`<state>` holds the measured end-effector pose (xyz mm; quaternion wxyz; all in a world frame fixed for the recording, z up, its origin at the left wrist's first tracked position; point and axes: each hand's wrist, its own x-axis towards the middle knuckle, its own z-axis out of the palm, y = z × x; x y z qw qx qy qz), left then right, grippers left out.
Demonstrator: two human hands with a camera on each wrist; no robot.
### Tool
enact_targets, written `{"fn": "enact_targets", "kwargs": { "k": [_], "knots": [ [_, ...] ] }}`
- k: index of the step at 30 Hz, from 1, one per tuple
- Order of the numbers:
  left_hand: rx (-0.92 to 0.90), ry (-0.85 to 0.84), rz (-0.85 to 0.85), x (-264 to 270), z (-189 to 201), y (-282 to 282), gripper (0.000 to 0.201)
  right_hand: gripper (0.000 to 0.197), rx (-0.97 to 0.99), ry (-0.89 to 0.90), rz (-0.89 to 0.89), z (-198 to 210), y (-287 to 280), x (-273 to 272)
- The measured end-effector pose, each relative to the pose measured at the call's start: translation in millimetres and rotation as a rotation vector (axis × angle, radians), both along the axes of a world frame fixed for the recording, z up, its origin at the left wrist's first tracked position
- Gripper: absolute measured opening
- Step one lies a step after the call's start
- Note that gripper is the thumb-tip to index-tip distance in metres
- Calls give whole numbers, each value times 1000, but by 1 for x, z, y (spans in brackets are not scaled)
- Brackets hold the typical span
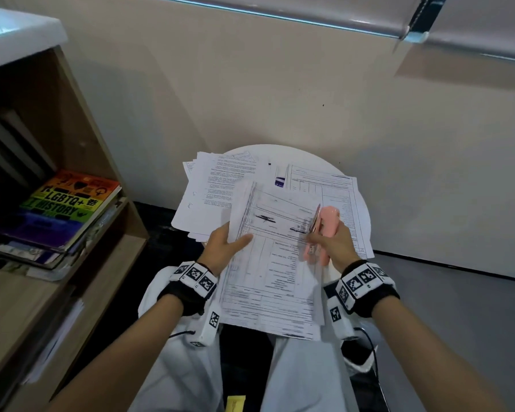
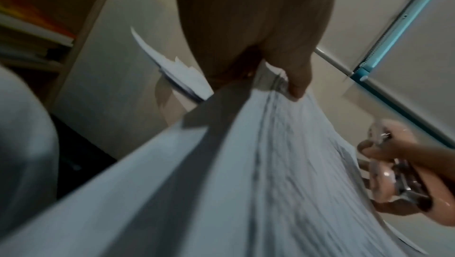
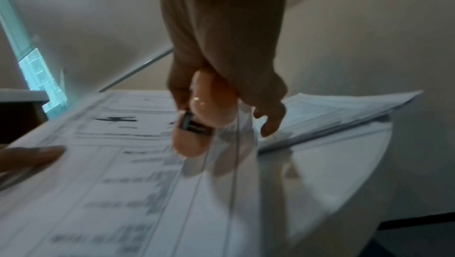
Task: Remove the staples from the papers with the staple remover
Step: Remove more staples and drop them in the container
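My left hand [image 1: 220, 248] pinches the left edge of a bundle of printed papers [image 1: 274, 263], thumb on top, holding it up over my lap. In the left wrist view the left hand [image 2: 283, 78] grips those papers [image 2: 283, 183] by the gathered edge. My right hand [image 1: 333, 245] grips a pink staple remover [image 1: 321, 230] at the bundle's right edge, its metal jaws pointing at the paper. The right wrist view shows the right hand [image 3: 234, 90] curled round the staple remover [image 3: 204, 117] above the papers [image 3: 123, 173]. No staple is visible.
A small round white table [image 1: 360, 197] stands ahead against the wall, covered with loose paper stacks [image 1: 217, 182]. A wooden shelf unit [image 1: 81, 179] with books [image 1: 69, 203] stands at my left. My knees in white trousers sit below the papers.
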<state>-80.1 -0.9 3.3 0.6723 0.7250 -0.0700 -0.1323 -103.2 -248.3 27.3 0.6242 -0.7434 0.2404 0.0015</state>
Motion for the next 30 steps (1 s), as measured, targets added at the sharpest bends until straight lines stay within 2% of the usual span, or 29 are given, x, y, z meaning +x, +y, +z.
{"fn": "enact_targets", "kwargs": {
  "k": [3, 7, 11, 15, 20, 25, 28, 30],
  "knots": [
    [-38, 24, -47, 6, 20, 8, 28, 41, -39, -42, 114, 18, -6, 2],
    [-117, 9, 157, 11, 34, -1, 28, 14, 10, -69, 208, 31, 1, 1],
    [-75, -58, 313, 9, 25, -15, 35, 18, 37, -93, 206, 28, 13, -3],
    [-58, -166, 303, 0, 31, -14, 36, 19, 32, -163, 153, 29, 16, -9],
    [-109, -388, 318, 11, 66, -8, 64, 48, -6, -430, 64, 53, 18, -9],
    [-184, -439, 308, 13, 92, -18, 58, 70, 37, -481, 136, 69, 13, -9],
    [-146, -432, 282, 18, 87, -22, 51, 60, 34, -443, 245, 70, 9, -11],
    [-114, -416, 255, 22, 84, -25, 44, 60, 30, -449, 265, 70, 9, -13]
  ]
}}
